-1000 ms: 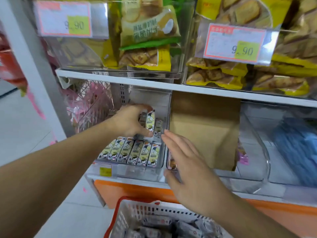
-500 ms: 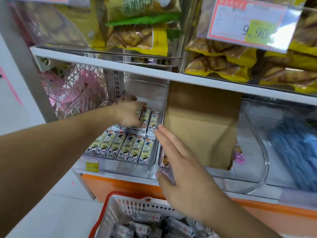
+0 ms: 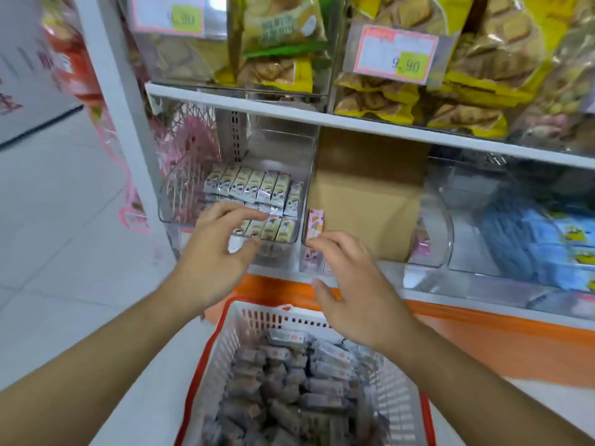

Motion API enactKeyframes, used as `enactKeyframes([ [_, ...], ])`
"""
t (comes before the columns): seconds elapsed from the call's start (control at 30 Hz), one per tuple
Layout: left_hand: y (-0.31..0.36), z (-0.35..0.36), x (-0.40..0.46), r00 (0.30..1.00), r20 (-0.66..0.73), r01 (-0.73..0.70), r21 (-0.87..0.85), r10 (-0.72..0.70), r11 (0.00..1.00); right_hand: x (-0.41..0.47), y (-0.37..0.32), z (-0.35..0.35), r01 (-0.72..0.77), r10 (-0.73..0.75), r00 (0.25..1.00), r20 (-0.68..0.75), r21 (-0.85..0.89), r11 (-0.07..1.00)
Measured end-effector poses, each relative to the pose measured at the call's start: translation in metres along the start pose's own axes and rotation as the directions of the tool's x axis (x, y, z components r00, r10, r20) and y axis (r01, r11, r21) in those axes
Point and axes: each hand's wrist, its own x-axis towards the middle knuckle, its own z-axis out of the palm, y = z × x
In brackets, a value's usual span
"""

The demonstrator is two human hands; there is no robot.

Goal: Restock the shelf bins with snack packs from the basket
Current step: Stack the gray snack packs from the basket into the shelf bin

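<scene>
A clear shelf bin [image 3: 301, 175] on the lower shelf holds two rows of small yellow-and-white snack packs [image 3: 254, 185]. My left hand [image 3: 215, 255] hovers at the bin's front edge, fingers loosely bent, holding nothing. My right hand [image 3: 351, 284] hangs beside it, fingers spread, in front of the neighbouring bin with pink packs [image 3: 314, 220]. Below both hands stands a white basket with a red rim [image 3: 225, 342], filled with several grey snack packs [image 3: 289, 391].
A brown cardboard box [image 3: 370, 201] sits behind the pink packs. To the right, a clear bin [image 3: 431, 220] and blue packs [image 3: 534, 239]. The upper shelf [image 3: 354, 123] carries yellow biscuit bags and price tags. An orange shelf base [image 3: 483, 342] runs below; tiled floor lies on the left.
My left hand has drawn back out of the bin to its front edge and let go of the packs. My right hand has dropped lower, above the basket. The view has tilted down.
</scene>
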Motion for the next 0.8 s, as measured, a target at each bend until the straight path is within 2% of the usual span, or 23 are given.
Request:
enactKeyframes([
  [0.07, -0.011, 0.013, -0.037, 0.997, 0.056, 0.046, 0.002, -0.046, 0.999, -0.022, 0.008, 0.008, -0.085, 0.084, 0.990, 0.111, 0.001, 0.996],
  [0.13, -0.033, 0.031, -0.073, 0.983, 0.136, 0.107, 0.107, -0.121, 0.989, -0.044, 0.022, 0.019, -0.167, 0.170, 0.959, 0.225, -0.032, 0.985],
  [0.2, -0.061, 0.050, -0.109, 0.940, 0.218, 0.203, 0.261, -0.262, 0.944, -0.065, 0.040, 0.033, -0.260, 0.273, 0.900, 0.339, -0.085, 0.962],
  [0.27, -0.085, 0.066, -0.139, 0.834, 0.290, 0.324, 0.430, -0.469, 0.842, -0.084, 0.060, 0.050, -0.354, 0.379, 0.828, 0.412, -0.139, 0.925],
  [0.33, -0.103, 0.078, -0.164, 0.708, 0.363, 0.405, 0.495, -0.606, 0.769, -0.101, 0.078, 0.069, -0.471, 0.479, 0.759, 0.441, -0.136, 0.872],
  [0.4, -0.116, 0.088, -0.179, 0.652, 0.403, 0.455, 0.469, -0.642, 0.757, -0.116, 0.093, 0.089, -0.573, 0.555, 0.687, 0.469, -0.119, 0.811],
  [0.5, -0.124, 0.099, -0.181, 0.620, 0.419, 0.509, 0.428, -0.663, 0.747, -0.135, 0.111, 0.117, -0.677, 0.641, 0.584, 0.498, -0.137, 0.723],
  [0.6, -0.120, 0.101, -0.176, 0.571, 0.435, 0.551, 0.426, -0.696, 0.718, -0.150, 0.123, 0.144, -0.759, 0.724, 0.513, 0.460, -0.151, 0.634],
  [0.7, -0.116, 0.102, -0.175, 0.558, 0.428, 0.565, 0.432, -0.711, 0.703, -0.159, 0.127, 0.163, -0.798, 0.760, 0.499, 0.417, -0.122, 0.591],
  [0.8, -0.115, 0.103, -0.175, 0.557, 0.420, 0.563, 0.443, -0.716, 0.698, -0.160, 0.126, 0.168, -0.783, 0.760, 0.526, 0.381, -0.131, 0.608],
])
